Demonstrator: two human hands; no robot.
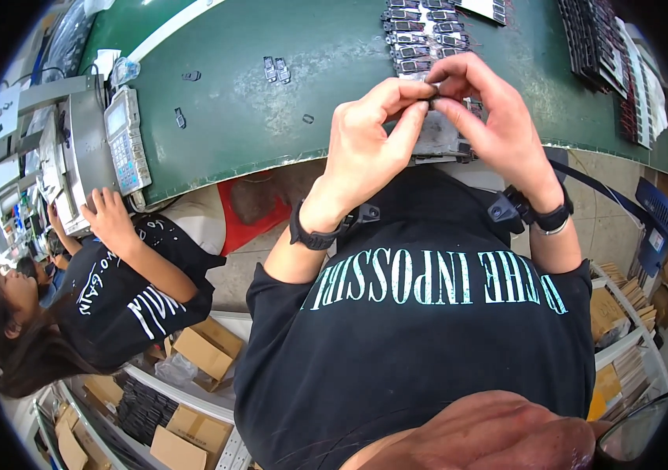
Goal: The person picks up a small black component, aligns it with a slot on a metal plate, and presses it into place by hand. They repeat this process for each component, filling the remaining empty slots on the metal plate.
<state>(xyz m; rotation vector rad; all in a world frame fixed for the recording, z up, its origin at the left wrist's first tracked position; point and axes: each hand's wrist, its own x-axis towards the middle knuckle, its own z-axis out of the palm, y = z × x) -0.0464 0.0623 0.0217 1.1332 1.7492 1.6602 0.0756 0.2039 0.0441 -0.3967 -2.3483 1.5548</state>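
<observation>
My left hand (pixel 369 141) and my right hand (pixel 498 121) meet over the near edge of the green table (pixel 271 133). Between their pinched fingertips is a small dark part (pixel 433 99), mostly covered by the fingers, so its kind cannot be made out. Just beyond the hands, small black modules with thin wires (pixel 410 53) lie in two rows on a light strip. Partly hidden under my hands is a grey flat surface (pixel 436 139). To the left, a pair of small black parts (pixel 277 70) lies on the table, with a little dark ring (pixel 308 119) nearer to me.
More loose black parts (pixel 180 118) lie farther left, near a keypad device with a screen (pixel 124 137). A co-worker (pixel 130 266) sits at the left, one hand by a machine. Stacked black trays (pixel 596 43) stand at the far right. Cardboard boxes (pixel 208 348) fill shelves below.
</observation>
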